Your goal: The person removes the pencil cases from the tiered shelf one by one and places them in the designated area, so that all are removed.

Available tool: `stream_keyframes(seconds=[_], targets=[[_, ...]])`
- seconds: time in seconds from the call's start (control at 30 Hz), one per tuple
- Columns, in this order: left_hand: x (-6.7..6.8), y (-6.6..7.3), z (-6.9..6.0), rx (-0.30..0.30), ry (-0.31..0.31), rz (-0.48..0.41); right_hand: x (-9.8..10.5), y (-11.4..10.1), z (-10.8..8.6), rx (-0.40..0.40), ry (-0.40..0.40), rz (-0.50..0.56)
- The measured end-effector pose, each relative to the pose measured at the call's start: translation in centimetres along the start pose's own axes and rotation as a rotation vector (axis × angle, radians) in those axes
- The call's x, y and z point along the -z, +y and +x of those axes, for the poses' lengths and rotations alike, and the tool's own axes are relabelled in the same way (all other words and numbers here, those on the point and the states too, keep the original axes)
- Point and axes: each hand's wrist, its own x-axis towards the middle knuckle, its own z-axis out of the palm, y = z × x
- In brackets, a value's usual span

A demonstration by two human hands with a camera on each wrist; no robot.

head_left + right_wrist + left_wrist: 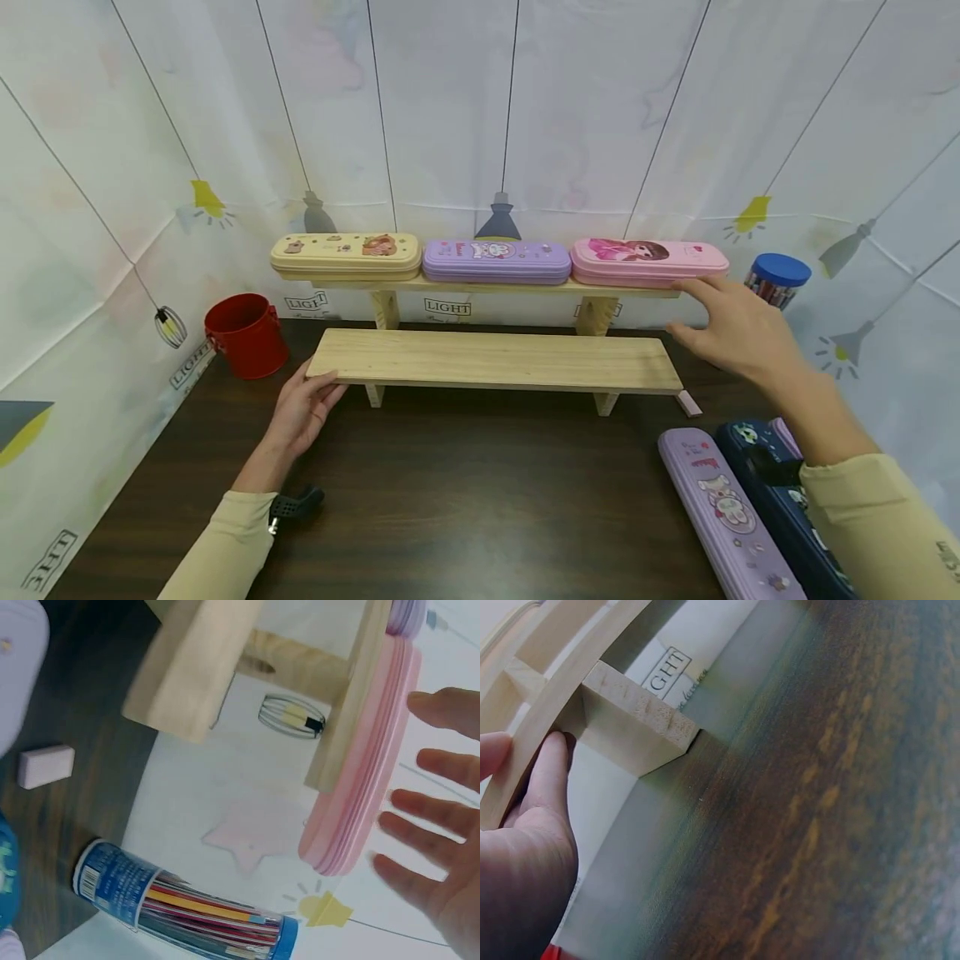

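A two-tier wooden shelf [495,358] has a yellow case [347,257], a purple case [497,262] and a pink case [649,262] in a row on its upper board. My left hand [300,412] grips the left end of the lower board; in the left wrist view the hand [532,847] has thumb and finger on either side of the wood [551,705]. My right hand [742,329] is at the right end of the upper board. In the right wrist view its fingers are spread beside the pink case [364,765], and contact cannot be told.
A red bucket [247,337] stands back left. At back right is a blue-lidded pencil jar [777,279]. A small pink block [688,404] lies by the shelf's right end. Purple [723,508] and dark blue [780,500] cases lie at front right on the dark table [480,492].
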Motion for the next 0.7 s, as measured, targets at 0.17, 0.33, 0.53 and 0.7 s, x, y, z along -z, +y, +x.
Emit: stream_keyframes(seconds=[0.17, 0.33, 0.53, 0.7], targets=[[0.0, 0.0, 0.1, -0.007, -0.003, -0.005, 0.3, 0.5, 2.1, 0.02, 0.058, -0.027], [0.2, -0.1, 0.3, -0.008, -0.003, 0.002, 0.1, 0.8, 4.0, 0.033, 0.028, -0.019], [0.2, -0.2, 0.4, -0.005, 0.008, 0.0, -0.3, 1.0, 6.1, 0.042, 0.023, -0.005], [0.3, -0.2, 0.3, -0.011, 0.007, 0.014, -0.7, 0.7, 7.4, 0.038, 0.005, -0.013]])
